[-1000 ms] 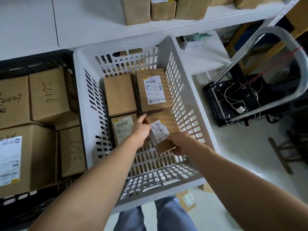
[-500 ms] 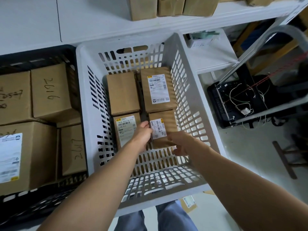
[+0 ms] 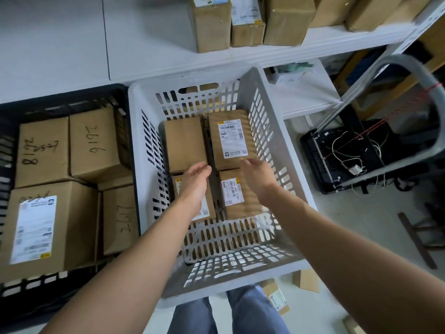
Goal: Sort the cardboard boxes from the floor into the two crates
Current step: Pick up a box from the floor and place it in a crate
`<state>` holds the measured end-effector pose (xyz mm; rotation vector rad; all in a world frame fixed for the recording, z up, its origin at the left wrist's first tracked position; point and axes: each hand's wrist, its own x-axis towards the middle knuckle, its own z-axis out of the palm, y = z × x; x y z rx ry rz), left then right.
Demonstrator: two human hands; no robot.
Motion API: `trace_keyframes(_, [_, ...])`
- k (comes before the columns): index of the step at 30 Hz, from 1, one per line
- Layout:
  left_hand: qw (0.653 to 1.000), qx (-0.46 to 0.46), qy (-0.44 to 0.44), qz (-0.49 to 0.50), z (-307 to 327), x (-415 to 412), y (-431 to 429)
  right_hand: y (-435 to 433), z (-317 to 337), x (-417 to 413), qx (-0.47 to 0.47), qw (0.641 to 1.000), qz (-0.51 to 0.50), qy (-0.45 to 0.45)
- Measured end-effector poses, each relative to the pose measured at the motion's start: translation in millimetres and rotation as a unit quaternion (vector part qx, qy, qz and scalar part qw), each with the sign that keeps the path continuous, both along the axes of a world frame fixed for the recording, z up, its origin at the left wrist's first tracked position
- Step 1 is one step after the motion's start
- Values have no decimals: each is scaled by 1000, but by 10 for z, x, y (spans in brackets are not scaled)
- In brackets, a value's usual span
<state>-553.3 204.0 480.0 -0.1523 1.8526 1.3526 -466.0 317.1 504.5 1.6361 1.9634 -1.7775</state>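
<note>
A white slatted crate (image 3: 277, 131) holds several small cardboard boxes. The small labelled box (image 3: 238, 196) lies flat at its front right, beside another labelled box (image 3: 209, 208) partly under my left hand. My left hand (image 3: 196, 179) hovers above the boxes with relaxed fingers and holds nothing. My right hand (image 3: 258, 175) is lifted just above the small labelled box, fingers loose, also holding nothing. To the left, a black crate (image 3: 72, 100) is packed with larger cardboard boxes (image 3: 94, 143) marked with handwritten numbers.
Small cardboard boxes (image 3: 275, 297) lie on the floor under the white crate's front edge, near my legs. A white shelf (image 3: 289, 51) above carries more boxes. A black device with loose wires (image 3: 342, 155) and a grey trolley handle (image 3: 409, 68) stand at the right.
Both hands set the small labelled box flat in the white crate's front right, then let go and lifted away from it.
</note>
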Motion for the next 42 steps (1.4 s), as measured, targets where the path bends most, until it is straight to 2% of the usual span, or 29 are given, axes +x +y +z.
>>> trace_keyframes(5, [993, 111, -2, -36, 523, 42, 139, -37, 586, 198, 60, 989, -82, 106])
trace_keyframes(13, [948, 235, -14, -214, 1213, 513, 15, -537, 1112, 877, 105, 935, -277, 192])
trace_keyframes(22, [865, 285, -65, -407, 1595, 1639, -270, -1302, 1336, 2118, 188, 833, -486, 186])
trace_keyframes(25, [838, 283, -94, -457, 1573, 2110, -318, -1479, 1263, 2597, 190, 797, -549, 168])
trace_keyframes(28, [820, 257, -118, -497, 1407, 2568, -370, -1654, 1080, 3025, 161, 778, -589, 150])
trace_keyframes(31, [819, 214, -135, -515, 1120, 2972, -429, -1814, 791, 3423, 127, 764, -621, 120])
trace_keyframes(35, [839, 156, -152, -498, 691, 3381, -484, -1900, 372, 3910, 73, 754, -643, 116])
trace_keyframes(42, [879, 75, -141, -449, 166, 4130, -507, -1897, -100, 4849, 18, 769, -632, 93])
